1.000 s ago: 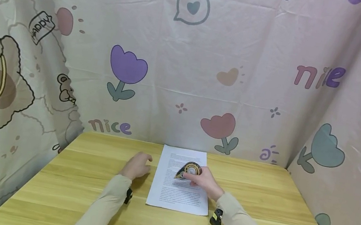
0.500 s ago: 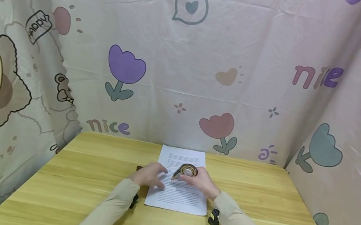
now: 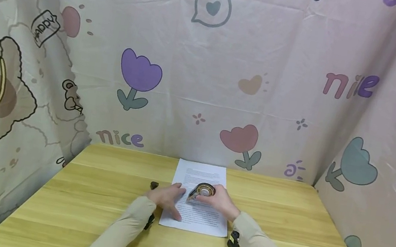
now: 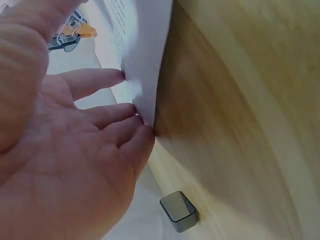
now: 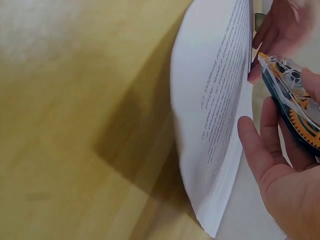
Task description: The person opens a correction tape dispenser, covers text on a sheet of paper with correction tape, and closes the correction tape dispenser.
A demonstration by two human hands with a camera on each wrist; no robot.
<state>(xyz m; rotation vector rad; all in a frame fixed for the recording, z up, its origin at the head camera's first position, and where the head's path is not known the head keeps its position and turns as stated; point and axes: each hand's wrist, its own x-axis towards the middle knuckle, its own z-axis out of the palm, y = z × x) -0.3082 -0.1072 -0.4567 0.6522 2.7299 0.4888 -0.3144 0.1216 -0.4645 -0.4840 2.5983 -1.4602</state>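
Observation:
A printed sheet of paper (image 3: 202,221) lies on the wooden table; its near edge curves up in the right wrist view. My left hand (image 3: 166,198) rests its spread fingertips on the sheet's left margin. Over the middle of the text, my right hand (image 3: 223,201) pinches a correction tape (image 3: 205,190) between thumb and fingers. The tape has a clear and dark body with orange gears, and its orange tip (image 5: 263,56) points left towards the left hand. Whether that tip touches the paper cannot be told. Just left of the sheet sits a small dark cap (image 4: 180,211), behind the left hand.
The light wood table (image 3: 275,222) stretches out on both sides of the sheet. A patterned cloth curtain (image 3: 205,77) hangs along its back and both sides. A small black wrist camera (image 3: 233,241) is worn below the right hand.
My left hand has moved right and nearer, from the bare table onto the paper's left margin, uncovering the dark cap. The right hand with the correction tape has shifted slightly left and nearer.

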